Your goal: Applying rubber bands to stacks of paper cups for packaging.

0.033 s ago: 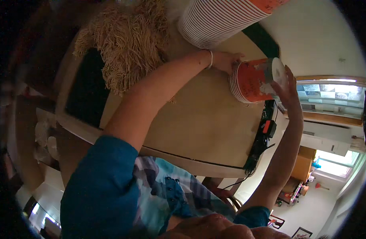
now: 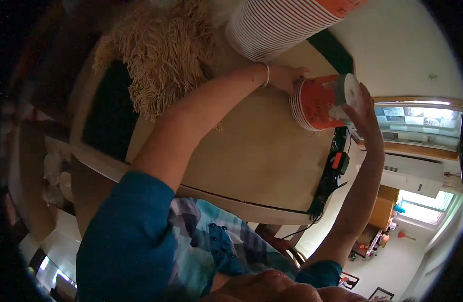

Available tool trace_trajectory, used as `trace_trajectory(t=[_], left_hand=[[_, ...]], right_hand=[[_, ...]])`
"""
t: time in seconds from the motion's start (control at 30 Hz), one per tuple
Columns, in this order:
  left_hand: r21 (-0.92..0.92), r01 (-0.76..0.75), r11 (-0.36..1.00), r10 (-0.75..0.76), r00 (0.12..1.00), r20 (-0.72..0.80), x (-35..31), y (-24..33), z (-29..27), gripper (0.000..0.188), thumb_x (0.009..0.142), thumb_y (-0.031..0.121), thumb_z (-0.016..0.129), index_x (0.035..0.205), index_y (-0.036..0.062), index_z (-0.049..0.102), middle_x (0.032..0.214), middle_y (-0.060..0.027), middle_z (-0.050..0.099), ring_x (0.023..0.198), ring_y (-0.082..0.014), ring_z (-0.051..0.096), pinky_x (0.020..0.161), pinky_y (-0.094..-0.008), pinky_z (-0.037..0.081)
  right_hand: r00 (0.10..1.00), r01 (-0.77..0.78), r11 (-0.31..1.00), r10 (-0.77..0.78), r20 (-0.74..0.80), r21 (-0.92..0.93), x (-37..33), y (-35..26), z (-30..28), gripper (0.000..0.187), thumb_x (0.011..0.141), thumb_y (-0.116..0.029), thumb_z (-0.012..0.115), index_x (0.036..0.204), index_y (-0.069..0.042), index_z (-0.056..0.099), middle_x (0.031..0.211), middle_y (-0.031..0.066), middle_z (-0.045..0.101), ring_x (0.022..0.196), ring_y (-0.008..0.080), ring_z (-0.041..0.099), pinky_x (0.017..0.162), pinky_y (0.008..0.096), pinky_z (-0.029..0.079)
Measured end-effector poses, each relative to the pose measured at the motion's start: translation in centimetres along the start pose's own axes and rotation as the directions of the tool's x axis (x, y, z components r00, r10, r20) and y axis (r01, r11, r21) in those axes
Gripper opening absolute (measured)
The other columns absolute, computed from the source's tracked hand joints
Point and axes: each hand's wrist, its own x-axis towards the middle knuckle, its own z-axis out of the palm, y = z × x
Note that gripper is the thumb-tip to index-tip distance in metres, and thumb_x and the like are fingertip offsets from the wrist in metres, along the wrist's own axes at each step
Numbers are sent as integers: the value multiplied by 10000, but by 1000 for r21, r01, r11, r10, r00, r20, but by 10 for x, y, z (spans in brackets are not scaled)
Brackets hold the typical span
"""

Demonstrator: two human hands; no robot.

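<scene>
A short nested stack of orange-red paper buckets [image 2: 319, 103] with white rims lies tilted on its side over the right part of the table. At its rim end, my left hand [image 2: 286, 78] grips the edge with bent fingers; some fingertips are hidden behind the rims. My right hand [image 2: 363, 115] wraps round the pale base end, thumb on the printed side and fingers over the bottom. Beyond my left hand stands a much taller stack of similar paper buckets [image 2: 277, 27], its white rims close together and its upper end cut off by the frame.
A heap of beige stringy cords [image 2: 166, 60] covers the table's far left. The tan table top [image 2: 256, 156] has dark green borders. Along its right edge lie a black power strip [image 2: 333, 168] and cables. A window [image 2: 417, 116] and a white cabinet [image 2: 411, 175] stand beyond.
</scene>
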Motion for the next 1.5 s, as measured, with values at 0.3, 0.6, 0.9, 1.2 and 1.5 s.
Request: trace_trajectory(t=[0.3, 0.6, 0.9, 1.2, 1.5], left_hand=[[-38, -42, 998, 46, 993, 105, 6, -4, 0, 1148, 621, 409, 810, 1450, 18, 118, 1386, -211, 406, 1286, -311, 398, 1077, -367, 314], [-160, -6, 987, 15, 998, 58, 1, 2, 5, 1153, 578, 388, 829, 1428, -20, 165, 1360, -232, 428, 1251, -329, 435, 1056, -375, 339], [-52, -127, 990, 119, 984, -131, 10, -21, 21, 1047, 639, 398, 782, 1409, -26, 214, 1308, -212, 481, 1123, -310, 537, 954, -353, 427], [-64, -189, 980, 180, 975, -131, 13, -21, 21, 1050, 645, 390, 767, 1422, -25, 195, 1322, -216, 469, 1167, -324, 507, 993, -356, 395], [-11, -144, 990, 140, 975, -175, 11, -13, 25, 1074, 615, 373, 776, 1432, 3, 185, 1291, -217, 492, 1173, -348, 498, 999, -380, 392]], right_hand=[[963, -246, 943, 210, 170, 225, 7, -15, -9, 894, 762, -466, 704, 1409, -32, 265, 1389, 223, 337, 1274, 362, 340, 1062, 440, 296], [973, -164, 976, 136, 186, 144, 12, 4, -8, 969, 739, -480, 728, 1447, -70, 210, 1391, 216, 363, 1245, 331, 418, 999, 403, 372], [934, -214, 972, 173, 313, 101, 33, 24, -4, 943, 771, -372, 737, 1462, -78, 167, 1388, 222, 361, 1217, 335, 449, 987, 415, 392], [972, -118, 971, 70, 224, 209, 20, 3, -4, 931, 716, -500, 726, 1383, -6, 305, 1356, 240, 358, 1252, 360, 370, 1047, 427, 320], [979, -82, 976, 40, 201, 203, 19, 16, -4, 931, 722, -429, 755, 1406, -36, 260, 1321, 233, 376, 1236, 351, 383, 1036, 438, 340]])
